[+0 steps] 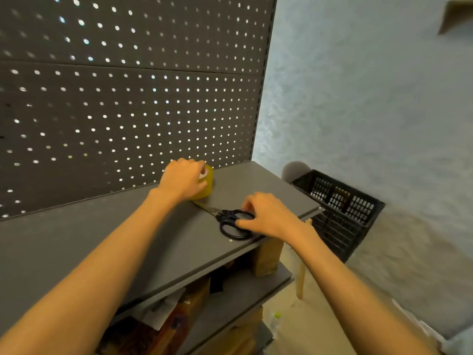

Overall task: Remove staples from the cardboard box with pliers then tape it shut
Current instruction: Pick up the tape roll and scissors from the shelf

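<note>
A yellowish roll of tape (pixel 208 181) stands on the grey shelf (pixel 102 239) near the pegboard. My left hand (pixel 183 179) is curled over the roll from its left side. Black-handled scissors (pixel 234 222) lie flat on the shelf near its front right edge, blades pointing toward the tape. My right hand (pixel 266 216) lies over the scissors, fingers curled on the handle loops. No cardboard box being worked on and no pliers are in view.
A dark pegboard (pixel 128 85) rises behind the shelf. Lower shelves (pixel 243 290) hold brown boxes and wooden blocks. A black plastic crate (pixel 340 208) sits on the floor to the right, by a pale wall. A wooden stick (pixel 302 272) leans beside the shelving.
</note>
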